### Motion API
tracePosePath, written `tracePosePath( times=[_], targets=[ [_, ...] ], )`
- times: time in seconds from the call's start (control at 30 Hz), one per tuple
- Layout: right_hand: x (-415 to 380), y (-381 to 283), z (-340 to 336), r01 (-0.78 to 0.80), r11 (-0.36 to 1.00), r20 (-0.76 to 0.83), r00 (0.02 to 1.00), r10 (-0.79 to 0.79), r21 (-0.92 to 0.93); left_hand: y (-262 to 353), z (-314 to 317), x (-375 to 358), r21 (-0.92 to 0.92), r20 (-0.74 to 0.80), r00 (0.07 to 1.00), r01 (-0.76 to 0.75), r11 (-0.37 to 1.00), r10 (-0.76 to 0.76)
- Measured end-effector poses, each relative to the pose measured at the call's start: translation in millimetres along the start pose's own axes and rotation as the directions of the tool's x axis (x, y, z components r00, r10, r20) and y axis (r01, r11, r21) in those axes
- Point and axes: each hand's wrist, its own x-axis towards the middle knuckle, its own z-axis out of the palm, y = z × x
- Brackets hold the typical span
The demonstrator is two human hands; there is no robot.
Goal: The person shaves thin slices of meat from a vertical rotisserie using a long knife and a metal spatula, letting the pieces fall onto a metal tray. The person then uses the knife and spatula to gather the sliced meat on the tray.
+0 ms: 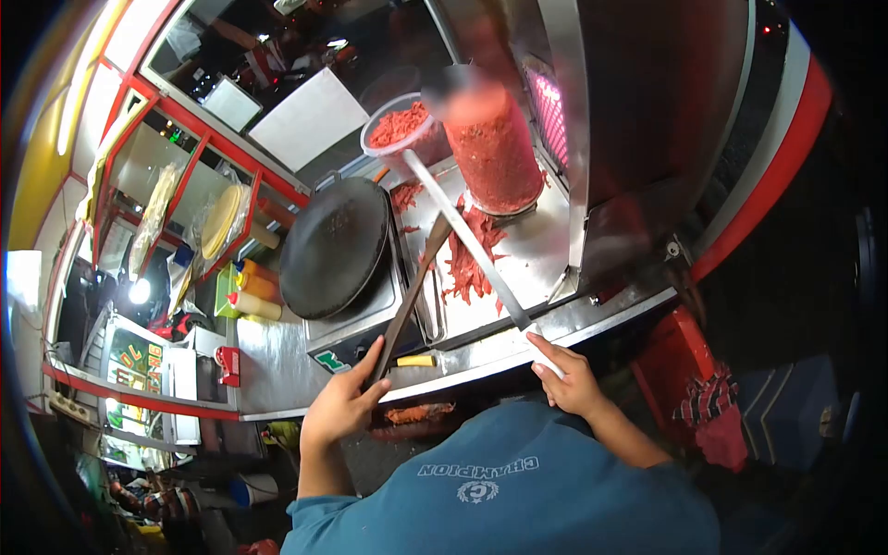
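Note:
My right hand [566, 375] is closed around the white handle of a long knife [472, 243], whose blade points up and left over the steel tray. In my left hand [340, 405] is a long brown wooden spatula [412, 296]; its far end crosses close to the blade above the shaved meat. Strips of reddish shaved meat [472, 264] lie heaped on the steel tray [541, 268]. Behind them stands a tall upright cone of kebab meat [495, 153] by a glowing heater [548, 111]. A clear tub [407, 148] of meat pieces sits left of the cone, near the knife tip.
A round black griddle [335, 245] stands left of the tray. Sauce bottles [254, 305] are beside it, with stacked flatbreads [222, 222] in the glass case. A yellow-handled item [414, 361] lies at the counter edge. A red bin [671, 361] and blue box [786, 412] stand lower right.

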Motion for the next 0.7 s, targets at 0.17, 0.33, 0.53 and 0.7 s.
tracePosePath(
  times=[0.17,0.33,0.53,0.7],
  targets=[
    [5.7,6.9,2.3,0.428,0.893,0.181,0.897,-0.402,-0.137,13.4,-10.6,11.4,0.271,-0.113,0.986,-0.092,0.958,0.126],
    [7.4,-2.6,-7.0,0.21,0.958,0.064,0.977,-0.202,-0.193,28.2,-42.1,-18.8,0.258,-0.078,0.996,-0.013,0.966,0.034],
    [12.3,5.9,-16.2,0.248,0.953,-0.083,0.961,-0.265,-0.172,12.1,-5.0,-13.0,-0.244,0.004,0.985,0.166,0.955,-0.17],
    [12.2,2.7,-14.6,0.215,0.966,-0.027,0.975,-0.221,-0.143,4.1,53.2,21.1,-0.12,0.058,0.983,0.183,0.976,-0.177]
  ],
)
